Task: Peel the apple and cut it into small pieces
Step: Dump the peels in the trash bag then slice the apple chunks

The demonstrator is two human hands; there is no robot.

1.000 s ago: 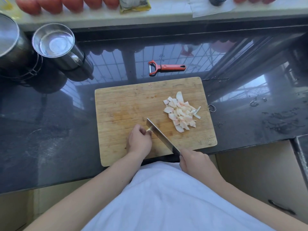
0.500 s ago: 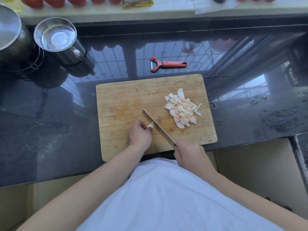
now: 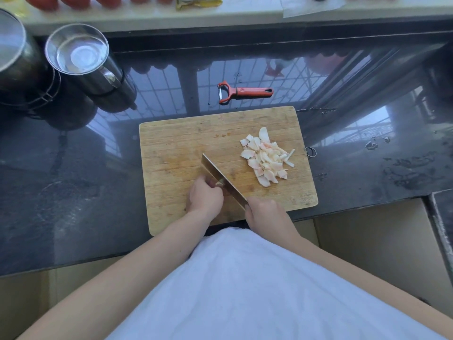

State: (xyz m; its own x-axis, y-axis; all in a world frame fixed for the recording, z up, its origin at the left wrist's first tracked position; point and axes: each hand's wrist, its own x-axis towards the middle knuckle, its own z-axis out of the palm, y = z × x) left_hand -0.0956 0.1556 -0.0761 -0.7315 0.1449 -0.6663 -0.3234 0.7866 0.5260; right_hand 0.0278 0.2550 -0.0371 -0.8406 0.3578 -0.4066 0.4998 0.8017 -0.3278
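One rectangular wooden cutting board (image 3: 186, 143) at the table's near edge carries one heap of thin pale apple pieces (image 3: 267, 159) toward its right side. Right hand (image 3: 267, 213) clamped on one flat steel knife (image 3: 220, 179); left hand (image 3: 204, 196) curled shut against the blade, what it pins is hidden. One red-handled peeler (image 3: 245, 92) lies beyond the board, two round steel cups (image 3: 81, 55) far left.

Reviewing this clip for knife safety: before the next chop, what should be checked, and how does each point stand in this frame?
1. Right hand gripping the knife handle: ok, the fist is closed around it.
2. Left hand fingers clear of the blade edge: not ok, they sit right against the blade.
3. Apple piece pinned under the left hand: cannot tell, the hand hides it.
4. Cut apple pieces away from the cutting line: ok, piled on the right of the cutting board.
5. Board fully on the counter: not ok, its near edge overhangs the front.
6. Peeler out of the way: ok, behind the board.
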